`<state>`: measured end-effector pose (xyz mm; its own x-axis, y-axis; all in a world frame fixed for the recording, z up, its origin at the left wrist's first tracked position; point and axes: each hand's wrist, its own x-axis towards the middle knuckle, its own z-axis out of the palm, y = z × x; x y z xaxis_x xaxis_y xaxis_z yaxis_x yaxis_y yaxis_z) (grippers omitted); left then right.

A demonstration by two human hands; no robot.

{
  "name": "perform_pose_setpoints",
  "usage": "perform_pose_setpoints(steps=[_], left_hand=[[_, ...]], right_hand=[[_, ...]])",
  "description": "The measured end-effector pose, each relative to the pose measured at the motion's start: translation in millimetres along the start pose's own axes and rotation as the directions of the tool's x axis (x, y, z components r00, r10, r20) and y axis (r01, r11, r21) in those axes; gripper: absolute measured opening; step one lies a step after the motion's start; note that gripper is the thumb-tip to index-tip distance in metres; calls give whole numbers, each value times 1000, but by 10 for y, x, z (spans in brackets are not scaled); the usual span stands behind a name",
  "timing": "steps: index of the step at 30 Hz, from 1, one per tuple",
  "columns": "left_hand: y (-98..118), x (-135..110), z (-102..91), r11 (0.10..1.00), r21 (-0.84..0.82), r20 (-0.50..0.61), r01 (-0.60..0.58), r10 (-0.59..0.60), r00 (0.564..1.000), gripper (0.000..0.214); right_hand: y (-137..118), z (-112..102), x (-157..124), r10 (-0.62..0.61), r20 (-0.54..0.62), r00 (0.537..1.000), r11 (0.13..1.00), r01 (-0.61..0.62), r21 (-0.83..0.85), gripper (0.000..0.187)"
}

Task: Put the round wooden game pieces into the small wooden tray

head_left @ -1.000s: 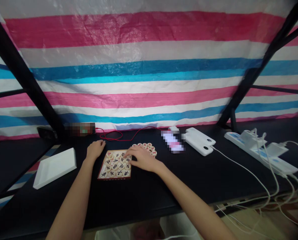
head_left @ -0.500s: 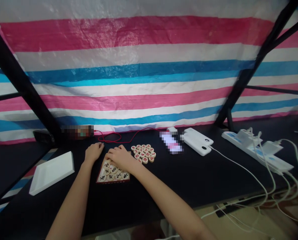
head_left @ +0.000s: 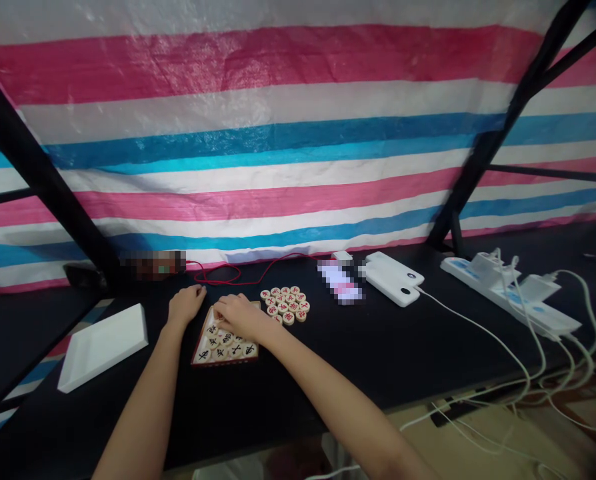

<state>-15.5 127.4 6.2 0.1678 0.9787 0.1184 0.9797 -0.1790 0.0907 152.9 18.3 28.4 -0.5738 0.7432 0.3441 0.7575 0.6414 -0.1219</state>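
Observation:
My left hand rests on the black table with its fingers curled in, just left of the open box; whatever it may hold is hidden. The box is shallow, with a dark red edge, and holds several round Chinese chess pieces with black characters. Over the box's far part, my right hand reaches in with fingers bent down and closed at a Chinese chess piece, mostly covered by the fingers. Right of the box, a close cluster of pieces with red characters lies flat on the table.
A white tray-like lid lies to the left. Behind are a red cable and a blurred phone-like screen. Two white devices and a power strip with trailing cables occupy the right. Black frame posts flank a striped sheet.
The view has shifted slightly. Both hands stay at nearly the same places, with my right hand still over the far part of the box.

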Motion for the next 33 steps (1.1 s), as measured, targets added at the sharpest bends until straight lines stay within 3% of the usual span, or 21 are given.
perform_pose_setpoints(steps=[3, 6, 9, 14, 18, 21, 28, 33], left_hand=[[-9, 8, 8, 1000, -9, 10, -11, 11, 1000, 50], [-7, 4, -1, 1000, -17, 20, -7, 7, 1000, 50], [-1, -5, -15, 1000, -13, 23, -4, 4, 1000, 50], [-3, -3, -19, 1000, -2, 27, -6, 6, 1000, 52], [-20, 14, 3, 1000, -4, 24, 2, -2, 1000, 53], [-25, 20, 14, 1000, 2, 27, 5, -5, 1000, 53], [-14, 0, 2, 1000, 11, 19, 6, -6, 1000, 52], [-21, 4, 6, 1000, 3, 25, 10, -10, 1000, 52]], right_hand=[[17, -95, -49, 8, 9, 1000, 997, -9, 83, 24], [62, -322, -226, 26, -2, 1000, 978, -25, 208, 24], [161, -615, -583, 77, -65, 995, 949, -53, 311, 22], [422, -937, -1344, 305, -77, 949, 918, -271, 288, 19], [584, -951, -1782, 371, -36, 928, 891, -345, 296, 17], [614, -891, -1939, 390, -65, 918, 890, -358, 282, 16], [561, -790, -1869, 341, -100, 935, 935, -326, 141, 14], [535, -713, -1813, 309, -108, 945, 949, -300, 91, 25]])
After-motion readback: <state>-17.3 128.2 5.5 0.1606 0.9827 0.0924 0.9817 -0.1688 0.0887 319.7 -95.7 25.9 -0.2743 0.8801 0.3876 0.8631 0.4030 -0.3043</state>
